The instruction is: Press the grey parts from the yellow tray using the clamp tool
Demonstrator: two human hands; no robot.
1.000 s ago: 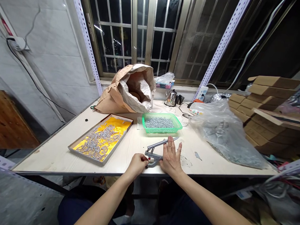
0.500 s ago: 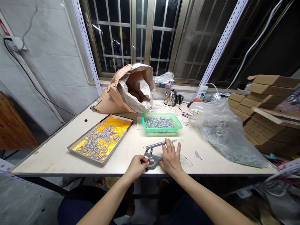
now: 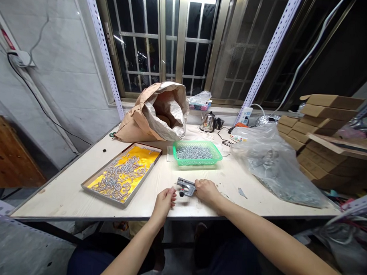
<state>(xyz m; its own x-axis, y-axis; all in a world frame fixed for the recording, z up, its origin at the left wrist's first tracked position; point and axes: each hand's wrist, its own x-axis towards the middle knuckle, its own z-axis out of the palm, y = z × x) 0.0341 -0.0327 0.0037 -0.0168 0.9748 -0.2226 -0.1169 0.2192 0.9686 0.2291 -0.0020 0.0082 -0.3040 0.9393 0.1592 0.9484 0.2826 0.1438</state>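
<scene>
The right hand is closed around the handles of the metal pliers, which lie near the front edge of the table, their head pointing left. The left hand sits just beside that head, close to it but apart from the right hand. Its fingers are curled in with thumb and forefinger pinched together. Whether something small sits between them cannot be made out.

To the left of the hands lies a flat tray lined in yellow and scattered with small metal pieces. Behind the pliers stands a green basket filled with more of the same pieces. Nothing lies between the basket and the hands. A big brown paper sack slumps open at the back of the table, with a small kettle to its right near the window sill. A large clear plastic bag spreads over the right side of the table, well apart from the right hand, and a small grey scrap lies between them. Flat cardboard boxes are stacked beyond the bag at the far right.
</scene>
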